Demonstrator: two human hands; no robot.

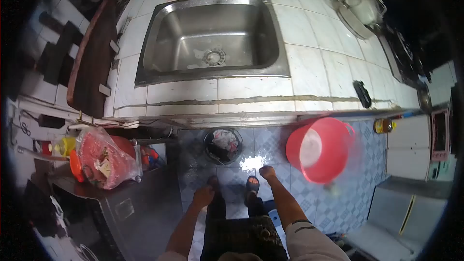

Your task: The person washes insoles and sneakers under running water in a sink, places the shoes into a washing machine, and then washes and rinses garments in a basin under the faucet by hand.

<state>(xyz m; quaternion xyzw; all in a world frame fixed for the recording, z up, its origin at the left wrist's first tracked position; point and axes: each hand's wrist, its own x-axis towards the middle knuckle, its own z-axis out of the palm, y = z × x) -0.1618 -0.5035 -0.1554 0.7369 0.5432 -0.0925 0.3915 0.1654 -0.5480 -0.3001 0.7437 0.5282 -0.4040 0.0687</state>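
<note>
My left hand [204,196] hangs low in front of me with its fingers curled in, and nothing shows in it. Farther forward, over the wet tiled floor, my right hand [267,171] is closed like a fist, also with nothing visible in it. To its right a large red plastic tub [338,164] stands on the floor, apart from the hand. A dark bin [210,157] with crumpled plastic inside sits on the floor below the counter, ahead of my feet.
A steel sink [164,31] is set in the white tiled counter [309,29], with a black object [361,94] near the counter's front edge. A red container wrapped in clear plastic [108,157] stands on the dark cabinet [145,203] at left. A bottle [384,125] is at right.
</note>
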